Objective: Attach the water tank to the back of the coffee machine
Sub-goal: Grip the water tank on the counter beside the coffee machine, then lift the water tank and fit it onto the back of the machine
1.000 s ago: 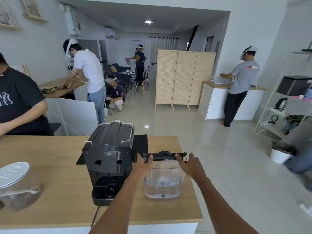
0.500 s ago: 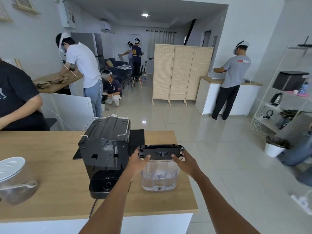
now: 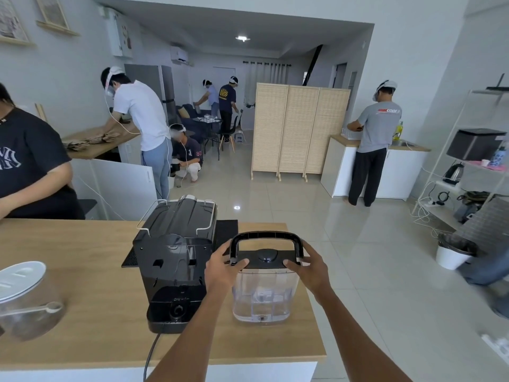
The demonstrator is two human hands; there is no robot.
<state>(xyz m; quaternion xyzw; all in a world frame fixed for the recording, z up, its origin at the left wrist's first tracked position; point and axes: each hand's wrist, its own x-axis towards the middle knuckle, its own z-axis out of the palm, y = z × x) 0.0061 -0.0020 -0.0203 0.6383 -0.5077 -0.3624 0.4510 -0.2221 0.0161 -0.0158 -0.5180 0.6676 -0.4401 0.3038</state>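
A clear plastic water tank (image 3: 263,295) with a black lid and a raised black handle stands upright on the wooden counter (image 3: 82,271). My left hand (image 3: 221,267) grips its lid on the left side and my right hand (image 3: 309,267) grips it on the right. The black coffee machine (image 3: 176,252) stands just left of the tank, its back side turned toward me, with its cord hanging over the near counter edge. Tank and machine are apart, side by side.
A glass jar (image 3: 24,301) with a white lid and a scoop sits at the counter's left. A black mat (image 3: 225,230) lies behind the machine. A person in a dark shirt (image 3: 30,166) stands at the far left. The counter's right edge drops to tiled floor.
The tank's handle has swung up from flat on the lid to upright. Both hands stay on the lid's sides.
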